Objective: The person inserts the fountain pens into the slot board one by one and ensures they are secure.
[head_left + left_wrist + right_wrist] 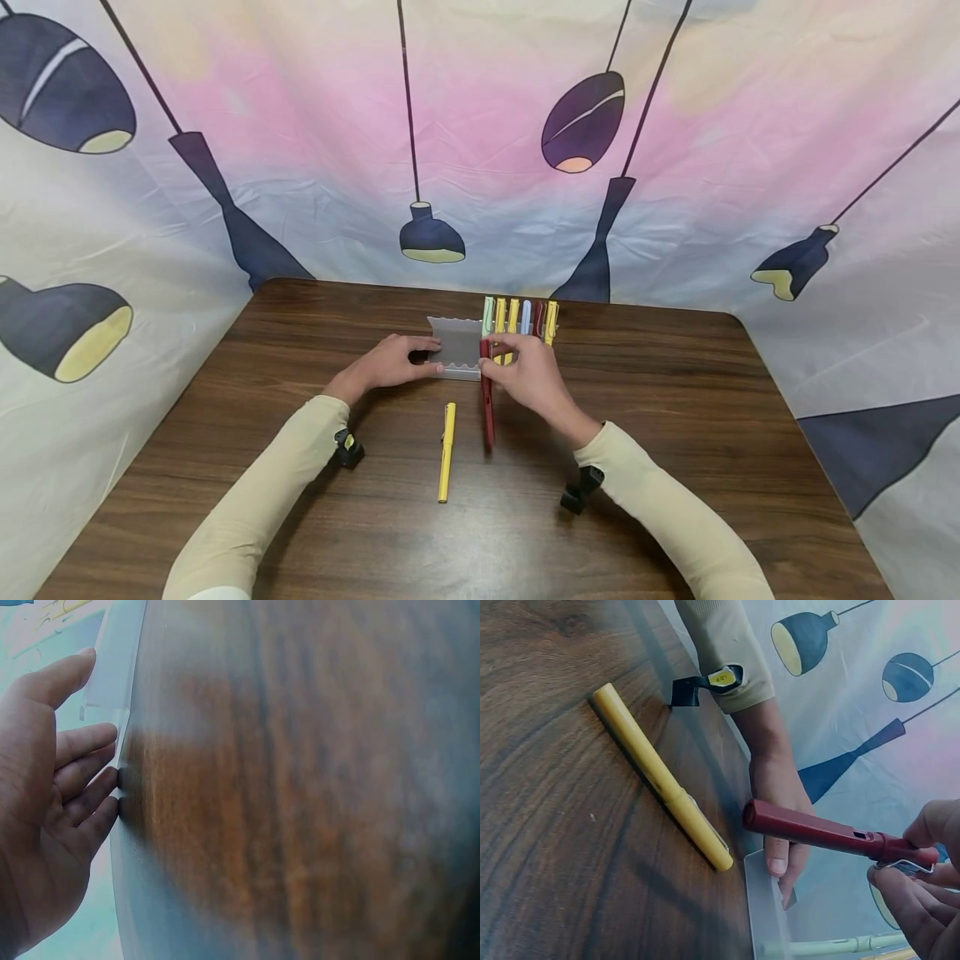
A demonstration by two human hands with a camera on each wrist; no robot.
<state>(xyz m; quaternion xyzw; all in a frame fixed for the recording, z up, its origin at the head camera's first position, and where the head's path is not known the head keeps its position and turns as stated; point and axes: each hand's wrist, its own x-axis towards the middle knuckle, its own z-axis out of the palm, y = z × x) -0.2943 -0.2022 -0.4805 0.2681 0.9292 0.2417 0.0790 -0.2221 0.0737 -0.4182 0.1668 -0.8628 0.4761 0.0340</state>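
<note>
My right hand pinches a dark red pen near its clip end, between thumb and fingertips. The pen's other end points toward me, raised off the table in the right wrist view. My left hand rests at the left end of a clear notched pen rack, thumb at the front and fingers fairly straight. Several pens lie in the rack's right part: a light green pen, yellow ones, a light blue pen and another dark red pen. The right hand hides their lower parts.
A yellow pen lies on the wooden table in front of the rack, between the forearms. Behind the table hangs a cloth backdrop with printed lamps. Both wrists wear small black cameras.
</note>
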